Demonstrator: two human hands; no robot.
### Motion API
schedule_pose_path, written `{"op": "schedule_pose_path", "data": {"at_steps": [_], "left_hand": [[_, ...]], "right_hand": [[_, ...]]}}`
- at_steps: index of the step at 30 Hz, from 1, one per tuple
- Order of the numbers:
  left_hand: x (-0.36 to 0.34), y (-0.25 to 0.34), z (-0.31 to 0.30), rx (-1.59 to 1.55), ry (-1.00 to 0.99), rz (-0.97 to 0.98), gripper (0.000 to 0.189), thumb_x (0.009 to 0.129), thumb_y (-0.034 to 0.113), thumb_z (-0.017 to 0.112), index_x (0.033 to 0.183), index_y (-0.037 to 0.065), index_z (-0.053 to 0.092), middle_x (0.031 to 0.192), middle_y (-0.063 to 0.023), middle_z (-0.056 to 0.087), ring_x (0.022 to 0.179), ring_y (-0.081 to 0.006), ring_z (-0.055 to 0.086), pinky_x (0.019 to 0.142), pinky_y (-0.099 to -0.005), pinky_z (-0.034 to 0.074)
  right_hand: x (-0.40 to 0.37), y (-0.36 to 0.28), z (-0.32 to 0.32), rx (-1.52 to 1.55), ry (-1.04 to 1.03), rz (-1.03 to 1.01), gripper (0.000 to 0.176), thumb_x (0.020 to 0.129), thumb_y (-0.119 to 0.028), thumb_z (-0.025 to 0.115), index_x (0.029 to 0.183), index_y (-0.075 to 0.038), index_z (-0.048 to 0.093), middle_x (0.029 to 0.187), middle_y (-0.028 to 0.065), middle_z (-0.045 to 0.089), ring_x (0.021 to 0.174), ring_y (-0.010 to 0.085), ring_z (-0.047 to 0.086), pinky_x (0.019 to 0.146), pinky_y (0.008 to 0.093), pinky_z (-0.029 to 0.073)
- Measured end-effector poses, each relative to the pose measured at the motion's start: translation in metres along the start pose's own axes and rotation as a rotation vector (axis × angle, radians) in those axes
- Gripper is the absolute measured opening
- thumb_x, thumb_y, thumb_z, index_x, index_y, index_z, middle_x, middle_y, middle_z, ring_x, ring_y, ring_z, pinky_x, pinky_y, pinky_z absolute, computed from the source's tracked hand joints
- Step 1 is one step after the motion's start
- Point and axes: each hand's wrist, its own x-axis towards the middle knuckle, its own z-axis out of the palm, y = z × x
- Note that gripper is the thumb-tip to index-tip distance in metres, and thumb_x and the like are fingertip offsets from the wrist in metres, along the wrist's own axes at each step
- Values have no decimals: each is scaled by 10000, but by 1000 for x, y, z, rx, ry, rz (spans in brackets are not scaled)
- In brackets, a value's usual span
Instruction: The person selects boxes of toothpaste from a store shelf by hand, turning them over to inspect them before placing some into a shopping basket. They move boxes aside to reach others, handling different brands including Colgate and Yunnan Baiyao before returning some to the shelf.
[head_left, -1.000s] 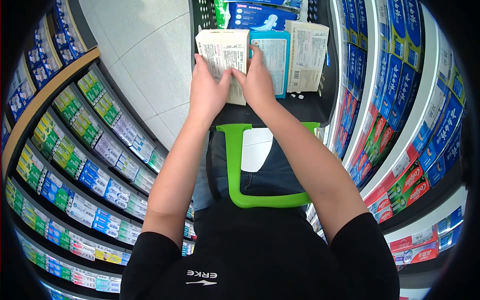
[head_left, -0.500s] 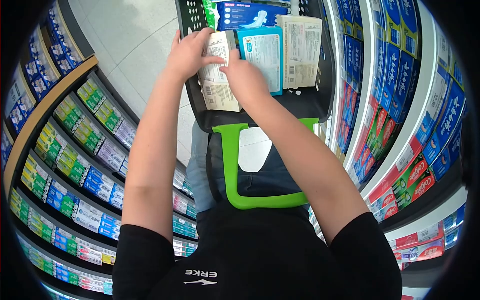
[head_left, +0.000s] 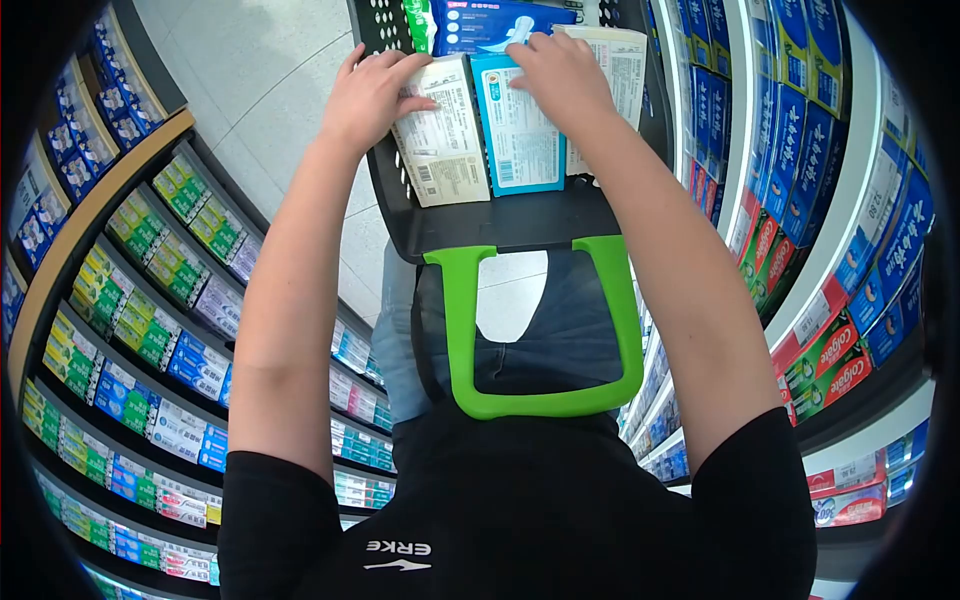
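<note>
Three cartons stand side by side at the near end of a black shopping basket (head_left: 520,228) with a green handle (head_left: 545,402). My left hand (head_left: 365,105) grips the upper left of the left cream box (head_left: 450,140), thumb on its printed front and fingers over the top edge. My right hand (head_left: 572,85) holds the top of the blue box (head_left: 525,140), thumb in front and fingers at its upper edge. Partly hidden behind that hand is the right cream box (head_left: 622,75). Beyond the cartons lies a blue pad packet (head_left: 480,28).
A green packet (head_left: 420,25) lies at the basket's far left. Shelves of boxed toothpaste (head_left: 150,330) curve along the left; more shelves with Colgate boxes (head_left: 835,355) stand on the right. Pale floor tiles (head_left: 260,60) show beyond the basket.
My right hand has moved from the left cream box rightward to the blue box. The left cream box has shifted slightly right, against the blue box. My left hand stays on it.
</note>
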Motion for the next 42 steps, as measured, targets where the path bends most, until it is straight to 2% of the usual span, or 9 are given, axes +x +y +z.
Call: {"op": "schedule_pose_path", "data": {"at_steps": [8,11,14,21,24,28,35,38,42], "left_hand": [[18,31,-8,64,55,24,640,853,511,745,1343,123,602,1221,-113,668,1196,-328,617,1105,-513,428],[42,63,-3,-41,158,103,625,859,478,756,1333,99,608,1249,-120,658,1200,-330,616,1059,-470,468],[60,84,14,-39,150,93,589,857,417,775,1330,99,625,1258,-113,649,1179,-311,625,1000,-431,507],[64,87,19,-29,-59,4,610,849,409,777,1364,124,615,1195,-101,647,1150,-303,632,989,-428,515],[67,84,21,-9,-55,25,603,859,426,765,1361,129,613,1167,-104,647,1148,-295,633,988,-430,513],[80,92,7,77,-155,12,586,867,462,752,1313,104,624,1134,-118,650,1124,-296,648,953,-432,531],[136,146,35,-31,-96,199,497,914,368,722,1305,80,616,1050,-98,694,1045,-275,687,889,-422,540],[137,174,67,190,-215,252,303,927,307,715,1177,137,692,1062,-41,754,1047,-216,706,981,-367,457],[145,190,64,308,-427,196,403,966,160,602,1368,161,611,971,-39,765,956,-220,730,1012,-343,416]], "right_hand": [[18,12,-10,72,-224,62,273,933,-256,711,1179,-138,728,1083,90,728,1049,304,674,949,418,525],[16,41,1,242,107,-112,297,906,-263,745,1160,-113,712,1068,110,711,988,313,669,890,410,531],[24,69,-50,132,-137,-85,730,735,-314,879,1356,-47,602,1320,199,636,1304,305,572,1105,414,446],[30,89,-92,43,-596,-117,662,641,-425,920,1093,-15,664,1149,201,668,1129,381,632,990,463,503],[25,83,-122,60,-805,-148,485,814,-345,797,1140,-18,649,1148,210,666,1153,373,627,992,455,502],[-33,93,-153,261,-291,-145,454,751,-277,866,1102,-62,674,988,109,655,926,314,640,812,394,508],[-102,67,-270,514,-244,229,564,632,-134,889,1140,3,685,1011,104,670,950,250,654,864,341,488],[-115,67,-277,474,-260,140,598,601,-196,923,1118,0,693,1032,120,696,939,266,665,856,355,495],[-125,71,-272,414,-234,28,635,588,-298,940,1102,-8,706,1030,131,715,932,293,671,830,365,497]]}}
